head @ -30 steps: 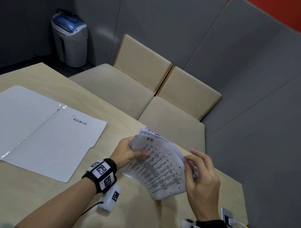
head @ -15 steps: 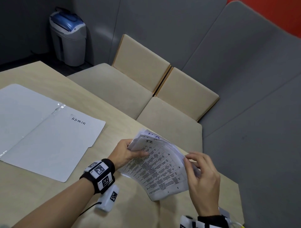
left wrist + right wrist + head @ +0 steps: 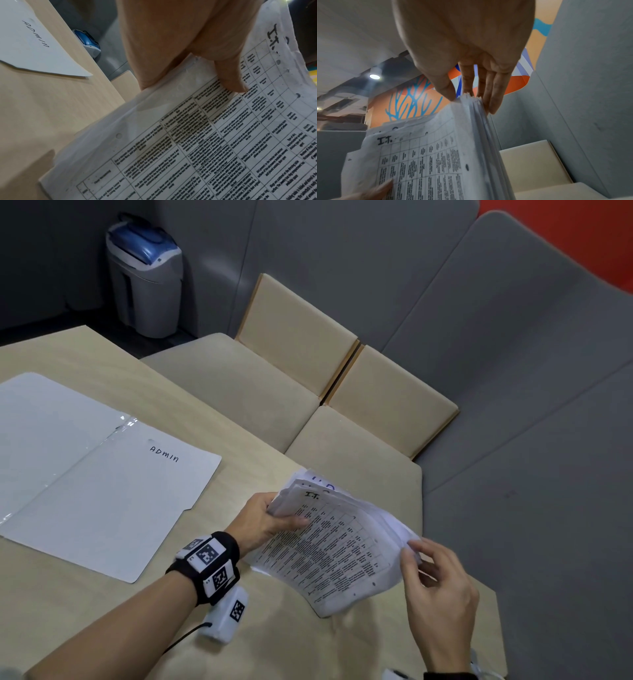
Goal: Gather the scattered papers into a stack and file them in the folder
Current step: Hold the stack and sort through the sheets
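Observation:
A stack of printed papers (image 3: 337, 549) with a table of text and "I.T." written on the top sheet is held above the table's near right corner. My left hand (image 3: 270, 520) grips its left edge, thumb on top (image 3: 229, 75). My right hand (image 3: 435, 573) holds the right edge of the papers (image 3: 471, 121), thumb on one side and straight fingers (image 3: 493, 94) along the other. The sheets are fanned and uneven. An open white folder (image 3: 92, 477) marked "ADMIN" lies flat on the table to the left, apart from both hands.
The light wooden table (image 3: 102, 611) ends just right of my hands. Beige upholstered bench seats (image 3: 346, 392) and grey padded walls (image 3: 513, 371) stand beyond it. A grey and blue bin (image 3: 145, 275) sits on the floor at the back left.
The papers stay held between both hands in about the same spot. My right hand has shifted slightly along the stack's right edge.

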A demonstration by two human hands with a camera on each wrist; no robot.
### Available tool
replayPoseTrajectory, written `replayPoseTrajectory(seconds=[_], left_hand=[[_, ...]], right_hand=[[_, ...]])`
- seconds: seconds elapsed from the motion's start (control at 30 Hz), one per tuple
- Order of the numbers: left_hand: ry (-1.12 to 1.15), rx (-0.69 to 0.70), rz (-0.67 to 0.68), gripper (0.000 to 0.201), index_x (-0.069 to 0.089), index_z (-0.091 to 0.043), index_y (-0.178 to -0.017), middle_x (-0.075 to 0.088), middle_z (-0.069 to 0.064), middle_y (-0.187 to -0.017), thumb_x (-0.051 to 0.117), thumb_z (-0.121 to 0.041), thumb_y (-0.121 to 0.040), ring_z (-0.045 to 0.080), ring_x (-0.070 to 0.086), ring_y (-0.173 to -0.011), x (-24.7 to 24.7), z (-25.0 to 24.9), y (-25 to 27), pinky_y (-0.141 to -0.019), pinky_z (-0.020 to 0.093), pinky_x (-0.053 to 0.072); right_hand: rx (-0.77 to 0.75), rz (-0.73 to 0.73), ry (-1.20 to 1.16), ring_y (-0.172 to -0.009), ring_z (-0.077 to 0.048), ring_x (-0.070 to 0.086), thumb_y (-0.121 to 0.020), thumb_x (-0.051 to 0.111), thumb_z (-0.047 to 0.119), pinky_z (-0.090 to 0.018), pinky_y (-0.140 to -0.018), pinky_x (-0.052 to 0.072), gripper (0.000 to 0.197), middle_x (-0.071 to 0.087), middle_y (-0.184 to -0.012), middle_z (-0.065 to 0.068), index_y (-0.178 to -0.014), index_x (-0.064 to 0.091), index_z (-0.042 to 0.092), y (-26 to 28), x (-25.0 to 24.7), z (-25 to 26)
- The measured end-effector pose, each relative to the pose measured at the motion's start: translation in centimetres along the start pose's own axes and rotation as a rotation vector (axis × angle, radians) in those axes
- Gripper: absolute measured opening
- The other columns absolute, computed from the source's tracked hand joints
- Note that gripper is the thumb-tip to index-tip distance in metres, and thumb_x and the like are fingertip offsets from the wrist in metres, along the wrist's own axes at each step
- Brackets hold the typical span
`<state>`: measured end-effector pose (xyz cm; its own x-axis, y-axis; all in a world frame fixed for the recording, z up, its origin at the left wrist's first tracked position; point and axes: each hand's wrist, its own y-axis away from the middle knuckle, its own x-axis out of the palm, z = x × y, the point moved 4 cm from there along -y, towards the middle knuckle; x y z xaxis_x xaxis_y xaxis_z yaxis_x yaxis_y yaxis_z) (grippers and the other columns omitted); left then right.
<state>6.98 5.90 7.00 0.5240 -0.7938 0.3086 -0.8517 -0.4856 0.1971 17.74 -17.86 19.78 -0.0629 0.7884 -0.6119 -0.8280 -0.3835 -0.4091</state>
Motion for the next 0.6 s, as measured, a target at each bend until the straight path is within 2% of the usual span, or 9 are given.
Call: replayPoseTrajectory(seconds=[0.07,0.17,0.27,0.33,0.4,0.47,0.53,0.6], left_hand=[[0.002,-0.008,0.007,0.042,0.067,0.01,-0.108,0.076,0.022,-0.106,0.083,-0.012,-0.076,0.042,0.071,-0.102,-0.1,0.0,0.0,-0.089,0.047,0.058],[-0.003,-0.009,0.023,0.044,0.066,0.01,-0.109,0.077,0.02,-0.105,0.083,-0.012,-0.076,0.042,0.07,-0.102,-0.2,0.1,0.0,-0.088,0.047,0.059],[-0.011,-0.01,0.035,0.04,0.066,0.009,-0.111,0.076,0.02,-0.108,0.081,-0.009,-0.078,0.04,0.07,-0.104,-0.2,0.0,0.1,-0.083,0.038,0.061],[-0.011,-0.01,0.044,0.041,0.067,0.006,-0.11,0.076,0.019,-0.109,0.083,-0.01,-0.076,0.039,0.071,-0.104,-0.2,0.0,0.1,-0.083,0.037,0.061],[-0.007,-0.008,0.041,0.056,0.07,0.005,-0.108,0.077,0.018,-0.107,0.089,-0.027,-0.067,0.038,0.073,-0.101,-0.3,0.1,0.1,-0.085,0.041,0.061],[0.0,-0.002,0.03,0.076,0.07,0.007,-0.106,0.077,0.019,-0.106,0.092,-0.045,-0.055,0.037,0.074,-0.099,-0.4,0.2,0.0,-0.084,0.041,0.061],[-0.006,0.006,0.032,0.074,0.07,0.009,-0.105,0.077,0.022,-0.106,0.09,-0.044,-0.057,0.038,0.074,-0.099,-0.4,0.2,0.0,-0.082,0.038,0.062],[-0.007,0.004,0.037,0.059,0.069,0.01,-0.106,0.076,0.024,-0.108,0.085,-0.031,-0.068,0.038,0.074,-0.099,-0.5,0.2,0.0,-0.082,0.038,0.062]], right_hand=[[0.046,0.013,-0.029,-0.086,-0.01,0.067,-0.084,0.075,0.014,-0.006,-0.065,0.051,0.011,0.07,-0.097,0.013,-0.087,0.072,0.025,-0.1,0.0,0.1],[0.058,0.041,-0.027,-0.085,-0.013,0.064,-0.083,0.076,0.02,-0.007,-0.063,0.049,0.014,0.065,-0.104,0.02,-0.086,0.069,0.032,-0.2,0.1,0.2],[0.029,0.06,-0.061,-0.084,-0.012,0.064,-0.084,0.076,0.016,-0.006,-0.061,0.046,0.013,0.068,-0.099,0.009,-0.083,0.071,0.029,-0.2,0.5,0.5],[0.02,0.061,-0.095,-0.086,-0.013,0.066,-0.087,0.073,0.013,-0.009,-0.062,0.048,0.014,0.07,-0.098,0.002,-0.079,0.071,0.025,-0.3,0.7,0.7],[0.079,0.062,-0.208,-0.092,-0.014,0.068,-0.091,0.067,0.01,-0.017,-0.072,0.053,0.015,0.073,-0.105,0.001,-0.079,0.069,0.019,-0.3,1.0,0.2],[0.202,0.05,-0.381,-0.107,-0.022,0.069,-0.095,0.059,0.008,-0.032,-0.089,0.054,0.02,0.074,-0.115,0.001,-0.077,0.064,0.016,0.1,1.4,-0.9],[0.278,0.038,-0.46,-0.12,-0.028,0.063,-0.095,0.053,0.002,-0.044,-0.097,0.049,0.026,0.071,-0.123,0.003,-0.077,0.06,0.02,0.7,1.7,-1.9],[0.258,0.027,-0.457,-0.132,-0.027,0.053,-0.093,0.056,-0.001,-0.047,-0.103,0.043,0.031,0.062,-0.135,0.005,-0.089,0.059,0.03,1.3,2.0,-1.9]])
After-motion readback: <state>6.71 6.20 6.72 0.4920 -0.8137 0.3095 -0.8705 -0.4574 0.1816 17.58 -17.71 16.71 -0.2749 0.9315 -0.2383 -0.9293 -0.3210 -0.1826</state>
